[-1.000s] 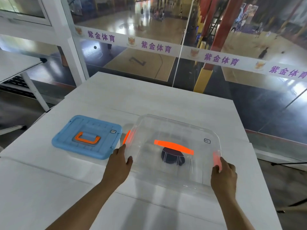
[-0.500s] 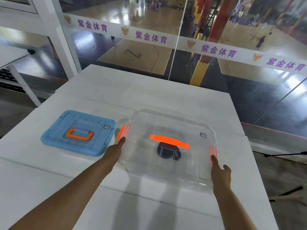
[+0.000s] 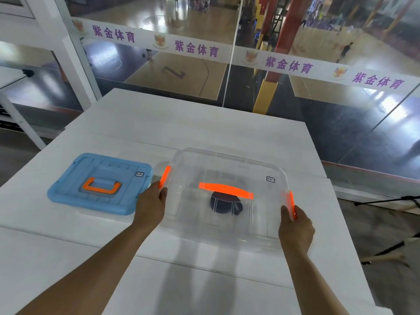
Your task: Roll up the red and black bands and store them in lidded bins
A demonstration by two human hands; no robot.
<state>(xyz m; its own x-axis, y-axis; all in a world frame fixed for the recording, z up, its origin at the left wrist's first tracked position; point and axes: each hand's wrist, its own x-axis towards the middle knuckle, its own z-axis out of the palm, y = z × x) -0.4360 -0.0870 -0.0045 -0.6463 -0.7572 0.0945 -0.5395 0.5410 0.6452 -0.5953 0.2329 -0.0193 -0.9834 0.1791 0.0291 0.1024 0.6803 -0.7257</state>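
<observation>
A clear plastic bin (image 3: 261, 226) with a clear lid and an orange handle (image 3: 225, 190) stands on the white table (image 3: 181, 123). A rolled black band (image 3: 223, 204) lies inside it, seen through the lid. My left hand (image 3: 151, 206) presses on the bin's left side at the orange latch (image 3: 164, 177). My right hand (image 3: 295, 228) grips the right side at the other orange latch (image 3: 291, 204). A blue lidded bin (image 3: 100, 184) with an orange handle sits to the left. No red band is in sight.
A glass wall with a white banner of purple characters (image 3: 288, 64) runs behind the table, over a sports hall. A white frame post (image 3: 75, 53) stands at the back left. Dark stand legs (image 3: 391, 246) lie on the floor to the right.
Both hands have shifted on the clear bin's sides, from the near corners up to the orange latches. The camera view has tilted slightly; the bins have stayed in place.
</observation>
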